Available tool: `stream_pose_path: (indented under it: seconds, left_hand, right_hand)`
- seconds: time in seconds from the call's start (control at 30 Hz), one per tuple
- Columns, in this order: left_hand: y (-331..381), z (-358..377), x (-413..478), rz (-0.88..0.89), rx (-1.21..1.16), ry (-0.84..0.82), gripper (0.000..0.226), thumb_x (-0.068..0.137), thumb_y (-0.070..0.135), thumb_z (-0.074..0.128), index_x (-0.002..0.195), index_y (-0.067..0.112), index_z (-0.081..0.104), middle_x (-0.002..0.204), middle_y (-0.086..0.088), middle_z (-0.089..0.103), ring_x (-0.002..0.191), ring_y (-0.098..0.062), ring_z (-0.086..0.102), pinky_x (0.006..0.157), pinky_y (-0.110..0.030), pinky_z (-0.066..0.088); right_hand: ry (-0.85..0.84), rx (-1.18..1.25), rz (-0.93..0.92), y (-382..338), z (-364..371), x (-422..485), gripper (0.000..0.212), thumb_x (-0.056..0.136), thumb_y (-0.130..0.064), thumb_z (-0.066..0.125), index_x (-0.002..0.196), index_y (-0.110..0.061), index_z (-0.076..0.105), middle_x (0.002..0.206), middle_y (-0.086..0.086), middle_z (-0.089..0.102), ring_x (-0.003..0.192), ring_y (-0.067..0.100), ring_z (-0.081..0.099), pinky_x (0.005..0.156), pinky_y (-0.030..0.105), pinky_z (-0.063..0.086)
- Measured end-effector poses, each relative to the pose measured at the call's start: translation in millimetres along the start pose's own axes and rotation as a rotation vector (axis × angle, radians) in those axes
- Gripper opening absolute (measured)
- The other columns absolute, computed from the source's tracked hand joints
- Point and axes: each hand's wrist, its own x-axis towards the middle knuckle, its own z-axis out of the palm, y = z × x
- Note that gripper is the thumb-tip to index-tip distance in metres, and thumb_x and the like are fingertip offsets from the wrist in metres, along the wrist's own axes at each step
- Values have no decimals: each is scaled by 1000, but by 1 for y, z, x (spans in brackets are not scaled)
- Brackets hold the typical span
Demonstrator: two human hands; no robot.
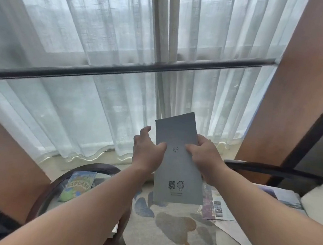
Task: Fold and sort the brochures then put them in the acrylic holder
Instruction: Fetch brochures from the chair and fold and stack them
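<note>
Left hand (147,150) and right hand (204,160), forearms stretched forward, each pinched a side edge of a grey brochure (178,174), thumbs on its front, holding it upright in mid-air. It looked folded, light and thin: stiff enough to stand, but easily creased, so gripping the edges near the middle seemed sensible. Beyond it, a colourful brochure (80,183) lay on a round table (103,167), with a sheer curtain (84,58) behind. No holder was visible.
</note>
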Motion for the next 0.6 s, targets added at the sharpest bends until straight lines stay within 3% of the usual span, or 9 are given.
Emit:
stream_pose_path:
  seconds: [0.07, 0.17, 0.23, 0.3, 0.4, 0.47, 0.53, 0.6]
  left_hand:
    - [-12, -10, 3, 13, -34, -18, 63, 88, 40, 61, 144, 30, 33, 131, 1, 46, 116, -15, 53, 88, -36, 51]
    - [-27, -27, 12, -117, -281, -212, 59, 85, 55, 60, 136, 29, 46, 120, 1, 64, 104, -15, 65, 83, -35, 56]
    - [-42, -46, 27, -139, -328, -122, 39, 89, 46, 57, 120, 22, 58, 109, -3, 69, 98, -19, 68, 75, -33, 57]
    - [-62, -71, 47, -184, -380, 12, 21, 96, 31, 51, 104, 17, 64, 99, -9, 71, 92, -28, 70, 74, -39, 58]
    - [-95, -111, 76, -267, -519, -7, 23, 99, 22, 48, 106, 7, 64, 102, -21, 71, 93, -40, 69, 83, -57, 57]
    - [-117, -135, 96, -286, -570, -108, 23, 101, 20, 48, 111, 5, 61, 101, -22, 72, 90, -40, 71, 77, -55, 58]
    - [-137, -156, 113, -316, -587, -189, 22, 102, 20, 47, 111, 5, 59, 99, -21, 73, 88, -38, 72, 73, -50, 59]
    - [-159, -176, 130, -350, -632, -218, 19, 102, 18, 48, 110, 4, 57, 102, -25, 71, 89, -40, 71, 74, -52, 59]
  right_hand:
    - [-24, -142, -61, 2, 27, 0, 28, 90, -13, 52, 99, -34, 67, 91, -6, 76, 85, 24, 73, 78, 48, 61]
    - [-224, -306, -167, 1, 78, 0, 34, 82, -24, 58, 109, -43, 60, 107, -5, 69, 91, 15, 70, 81, 39, 59]
    - [-386, -298, -171, 2, 109, 6, 40, 76, -16, 60, 112, -34, 61, 109, 5, 70, 82, 17, 72, 74, 35, 60]
    - [-445, -351, -180, 7, 133, 17, 41, 75, -13, 61, 114, -23, 65, 104, 13, 70, 83, 27, 70, 74, 42, 59]
    - [-258, -414, -108, 17, 165, 38, 59, 80, -28, 65, 136, -24, 48, 122, 4, 55, 98, 20, 64, 75, 40, 60]
    - [-160, -376, 5, 25, 189, 53, 66, 85, -31, 67, 144, -28, 38, 117, -2, 52, 93, 11, 61, 64, 28, 56]
    - [-131, -359, 112, 34, 212, 67, 58, 87, -30, 68, 139, -25, 44, 104, -3, 61, 85, 13, 67, 65, 31, 58]
    - [-79, -426, 174, 45, 233, 82, 36, 87, -30, 68, 119, -21, 55, 97, -1, 65, 83, 16, 68, 71, 38, 59]
